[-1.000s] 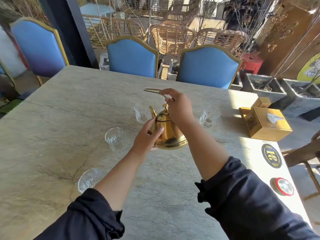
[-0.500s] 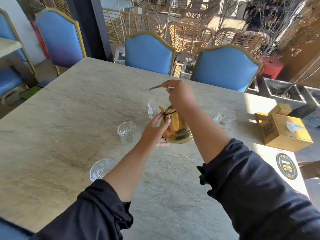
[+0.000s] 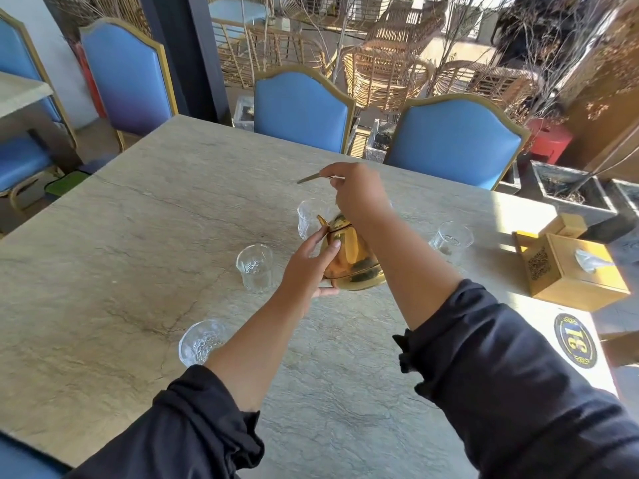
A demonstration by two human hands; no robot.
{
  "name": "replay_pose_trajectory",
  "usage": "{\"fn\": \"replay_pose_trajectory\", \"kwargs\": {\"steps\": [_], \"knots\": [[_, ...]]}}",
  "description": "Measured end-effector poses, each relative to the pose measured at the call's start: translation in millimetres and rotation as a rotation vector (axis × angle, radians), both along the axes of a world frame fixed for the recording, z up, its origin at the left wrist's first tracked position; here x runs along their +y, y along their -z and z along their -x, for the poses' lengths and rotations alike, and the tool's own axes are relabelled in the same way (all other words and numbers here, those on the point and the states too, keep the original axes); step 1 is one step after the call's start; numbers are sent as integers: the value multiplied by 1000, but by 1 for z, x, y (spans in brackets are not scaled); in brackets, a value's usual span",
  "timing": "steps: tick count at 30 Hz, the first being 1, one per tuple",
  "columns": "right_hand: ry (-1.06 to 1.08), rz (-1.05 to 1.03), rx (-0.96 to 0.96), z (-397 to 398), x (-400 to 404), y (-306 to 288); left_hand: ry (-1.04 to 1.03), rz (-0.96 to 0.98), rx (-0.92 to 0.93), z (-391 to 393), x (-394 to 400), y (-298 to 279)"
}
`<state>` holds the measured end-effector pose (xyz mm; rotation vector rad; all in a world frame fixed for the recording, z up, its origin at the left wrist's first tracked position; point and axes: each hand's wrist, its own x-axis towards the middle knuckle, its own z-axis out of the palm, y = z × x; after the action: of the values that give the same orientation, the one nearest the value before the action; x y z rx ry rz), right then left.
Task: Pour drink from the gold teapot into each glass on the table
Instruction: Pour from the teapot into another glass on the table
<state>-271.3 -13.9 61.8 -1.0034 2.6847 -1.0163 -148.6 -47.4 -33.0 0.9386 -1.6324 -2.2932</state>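
— Mid-worktop: gold teapot (image 3: 352,261) tipped toward far glass (image 3: 308,217); right hand (image 3: 358,195) closed on handle (image 3: 311,177), left hand (image 3: 311,267) cupping body.
— Poured?
— Cannot tell. Other glasses (image 3: 255,267) (image 3: 451,238) (image 3: 202,342) apparently empty.

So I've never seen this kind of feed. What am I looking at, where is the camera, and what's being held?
There is no machine here: these are a person's two bare hands, filmed by one wide-angle camera worn on the head, looking forward and down. The right hand grips the thin handle above the gold teapot; the left hand steadies its side. The spout points at the far glass. On the stone table stand three more glasses: one in the middle, one near the left sleeve, one to the right. All look empty. A tissue box sits at the right edge.
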Motion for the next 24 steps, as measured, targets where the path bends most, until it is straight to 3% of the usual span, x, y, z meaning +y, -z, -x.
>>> {"fn": "replay_pose_trajectory", "kwargs": {"steps": [24], "knots": [[-30,-23,84,3,1,-2,7,-8,25,2,4,-3]]}}
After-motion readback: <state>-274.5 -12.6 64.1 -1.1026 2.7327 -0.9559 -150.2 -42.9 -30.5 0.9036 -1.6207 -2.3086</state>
